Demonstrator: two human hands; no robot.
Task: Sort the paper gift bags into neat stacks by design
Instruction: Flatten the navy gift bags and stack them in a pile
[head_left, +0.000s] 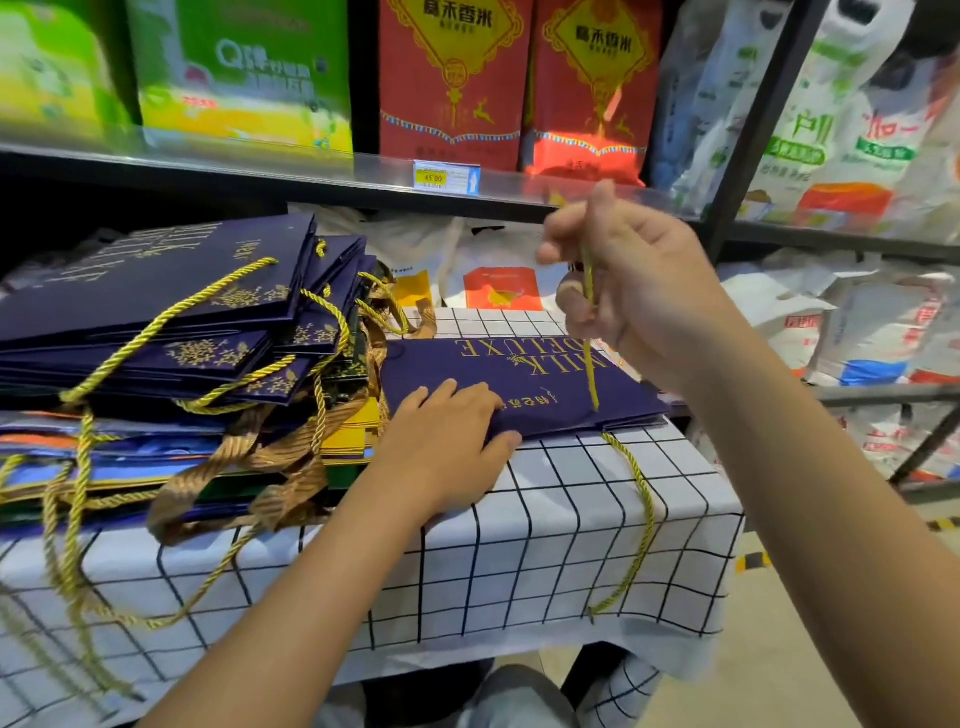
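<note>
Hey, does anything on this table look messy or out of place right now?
Yes. The big pile of bags on the left is untidy: navy bags fanned askew on top, other designs mixed underneath, gold cords and ribbon handles tangled. On the navy bag by itself, one cord handle dangles over the checked tablecloth's edge.

Matt navy paper bag (519, 384); twisted gold cord (589, 332); checked cloth (571, 519).

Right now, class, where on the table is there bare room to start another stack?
Free: the checked cloth in front of the navy bag, right of the left hand. A thin strip behind that bag. Crowded: the mixed pile at left.
</note>
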